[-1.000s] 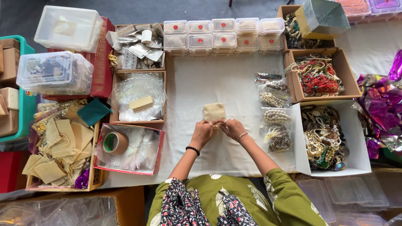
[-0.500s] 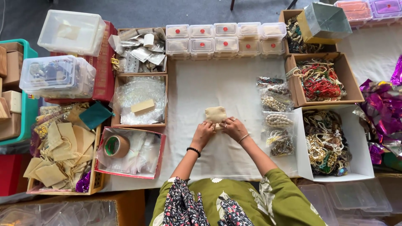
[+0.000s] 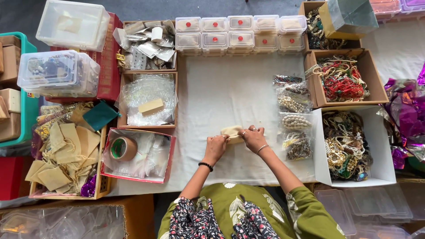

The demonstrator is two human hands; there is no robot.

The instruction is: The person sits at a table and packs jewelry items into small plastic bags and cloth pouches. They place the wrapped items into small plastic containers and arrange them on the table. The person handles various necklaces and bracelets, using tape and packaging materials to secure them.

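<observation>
Here, head view: one camera looks straight down on a white-covered bench (image 3: 230, 88) crowded with boxes at both side edges.
Left hand (image 3: 216, 146): curled down and pressed on the near-left end of a small beige cloth pouch (image 3: 232, 131), fingers closed onto the fabric; a black band sits on the wrist.
Right hand (image 3: 253, 137): likewise clamped on the pouch's right end, rings and a thin bangle showing.
Pouch: it lies flat on the cloth near the middle of the bench, between the two hands, looking folded or rolled short; what is inside cannot be told.
Progress, as a judgement: the pouch seems filled and is being closed or pressed flat; it is not yet set aside.
Right edge: bagged bead strings (image 3: 294, 121) lie just beside the right hand, then a white box of necklaces (image 3: 349, 146).
Left edge: a crate of empty beige pouches (image 3: 62, 155) and a tape roll (image 3: 121, 149) in a red box.
Far edge: rows of small clear lidded boxes (image 3: 239, 33).
</observation>
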